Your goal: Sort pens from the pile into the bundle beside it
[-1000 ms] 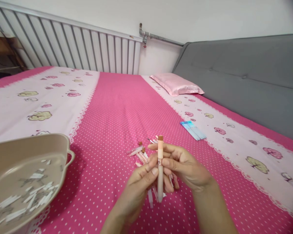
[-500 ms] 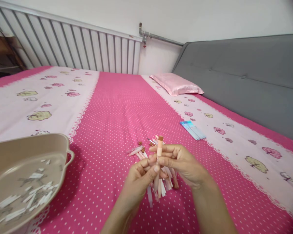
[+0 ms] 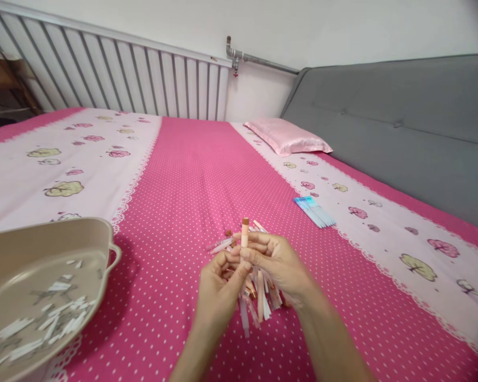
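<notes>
Head view is showing a peach tube [image 3: 245, 234] with a brown cap standing nearly upright, low in the middle of the picture, just above the bed. Only its upper part is showing; the rest is hiding behind the fingers of both hands. The right hand [image 3: 274, 261] is pinching it just under the cap, thumb and forefinger closing tightly on its sides while the other fingers are curling in behind. The left hand [image 3: 219, 282] is meeting it from below, its thumb pressing against the tube's lower stretch and its fingers folding shut around it, so both hands are gripping the same piece and touching each other.

Right beneath the hands, a loose pile of similar tubes and caps [image 3: 258, 305] is lying on the pink dotted bedsheet [image 3: 191, 175], some of it sticking out past the knuckles on the far side. Off to the right, well apart, a flat blue bundle [image 3: 314, 211] is resting on the pale flowered strip of the sheet. At the lower left a beige basin [image 3: 105, 229] is sitting on the bed, holding scattered white slips [image 3: 43, 318]. Farther back a pink pillow [image 3: 287, 137] is leaning near the grey headboard [image 3: 402, 122], and a white slatted panel [image 3: 123, 74] is running along the far wall.
</notes>
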Demonstrator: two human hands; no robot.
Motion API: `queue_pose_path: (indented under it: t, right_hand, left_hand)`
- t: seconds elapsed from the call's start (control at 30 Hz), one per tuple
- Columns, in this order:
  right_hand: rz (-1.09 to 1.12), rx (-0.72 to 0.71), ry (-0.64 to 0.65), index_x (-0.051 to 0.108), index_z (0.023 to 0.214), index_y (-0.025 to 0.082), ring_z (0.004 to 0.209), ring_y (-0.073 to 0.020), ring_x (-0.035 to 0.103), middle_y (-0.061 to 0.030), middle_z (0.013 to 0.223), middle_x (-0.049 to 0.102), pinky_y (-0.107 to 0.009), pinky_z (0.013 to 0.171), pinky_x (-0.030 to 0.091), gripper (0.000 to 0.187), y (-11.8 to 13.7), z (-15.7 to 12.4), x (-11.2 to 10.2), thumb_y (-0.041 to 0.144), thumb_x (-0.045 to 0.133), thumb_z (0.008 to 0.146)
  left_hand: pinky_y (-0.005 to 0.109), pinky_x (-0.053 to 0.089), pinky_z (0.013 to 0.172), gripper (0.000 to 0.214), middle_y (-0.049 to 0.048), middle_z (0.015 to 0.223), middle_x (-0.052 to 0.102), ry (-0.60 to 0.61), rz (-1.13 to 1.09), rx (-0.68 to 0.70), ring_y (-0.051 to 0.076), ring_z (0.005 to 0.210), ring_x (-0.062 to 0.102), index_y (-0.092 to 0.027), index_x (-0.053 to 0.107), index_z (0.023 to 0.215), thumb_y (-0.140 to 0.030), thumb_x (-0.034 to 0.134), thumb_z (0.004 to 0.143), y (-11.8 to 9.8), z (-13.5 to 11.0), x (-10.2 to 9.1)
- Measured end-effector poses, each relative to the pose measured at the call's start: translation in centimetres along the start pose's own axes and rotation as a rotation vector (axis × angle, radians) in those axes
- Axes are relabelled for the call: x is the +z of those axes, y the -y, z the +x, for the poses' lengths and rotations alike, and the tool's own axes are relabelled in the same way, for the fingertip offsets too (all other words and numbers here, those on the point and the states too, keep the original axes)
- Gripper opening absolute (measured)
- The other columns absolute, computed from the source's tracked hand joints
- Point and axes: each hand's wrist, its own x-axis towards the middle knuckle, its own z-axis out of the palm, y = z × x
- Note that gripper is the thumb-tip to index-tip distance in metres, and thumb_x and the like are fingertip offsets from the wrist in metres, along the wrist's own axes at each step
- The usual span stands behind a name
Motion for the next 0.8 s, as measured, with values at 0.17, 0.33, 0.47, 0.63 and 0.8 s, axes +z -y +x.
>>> queue_pose_path:
  t: [0.17, 0.33, 0.47, 0.63, 0.8]
  right_hand:
    - [-0.285, -0.17, -0.125, 0.058, 0.112, 0.02, 0.107, -0.0178, 0.058, -0.009, 0.118, 0.061, -0.034, 0.094, 0.044, 0.034, -1.2, 1.7, -1.5, 0.033, 0.06, 0.081]
    - [-0.844, -0.341, -0.288, 0.051, 0.123, 0.017, 0.114, -0.0225, 0.052, -0.012, 0.126, 0.055, -0.043, 0.099, 0.039, 0.039, -4.9, 3.8, -2.9, 0.033, 0.045, 0.088]
    - [-1.224, -0.416, -0.179, 0.045, 0.131, 0.013, 0.13, -0.0249, 0.035, -0.0137, 0.138, 0.043, -0.044, 0.107, 0.029, 0.046, -7.1, 4.2, -2.0, 0.032, 0.042, 0.089]
    - [-1.448, -0.413, -0.058, 0.036, 0.138, 0.018, 0.132, -0.0232, 0.03, -0.0083, 0.144, 0.037, -0.046, 0.106, 0.028, 0.046, -7.6, 4.2, -1.5, 0.025, 0.032, 0.092]
    - [-1.523, -0.416, -0.157, 0.044, 0.131, 0.018, 0.12, -0.0239, 0.043, -0.011, 0.13, 0.05, -0.044, 0.101, 0.033, 0.043, -7.4, 4.1, -1.4, 0.032, 0.038, 0.091]
  left_hand:
    - [0.018, 0.047, 0.052, 0.024, -0.0032, 0.057, 0.059, -0.267, -0.105, 0.03, 0.007, 0.048, 0.054, -0.014, 0.059, 0.079, -0.034, 0.069, 0.071, -0.3, 0.4, -1.3]
    - [0.013, 0.044, 0.054, 0.021, -0.0051, 0.056, 0.058, -0.403, -0.197, 0.042, 0.003, 0.045, 0.048, -0.014, 0.06, 0.08, -0.03, 0.069, 0.072, -0.3, 0.5, -1.8]
    - [0.015, 0.044, 0.051, 0.023, -0.0037, 0.061, 0.061, -0.389, -0.218, 0.041, 0.003, 0.045, 0.048, -0.014, 0.06, 0.081, -0.031, 0.07, 0.07, -0.2, 0.4, -1.7]
    - [0.014, 0.043, 0.05, 0.023, -0.0039, 0.061, 0.06, -0.39, -0.246, 0.035, 0.004, 0.048, 0.05, -0.013, 0.06, 0.08, -0.029, 0.072, 0.068, -0.2, 0.4, -1.6]
    - [0.013, 0.042, 0.052, 0.022, -0.0056, 0.059, 0.057, -0.386, -0.248, 0.037, 0.003, 0.049, 0.047, -0.014, 0.061, 0.08, -0.029, 0.072, 0.069, -0.4, 0.4, -1.6]
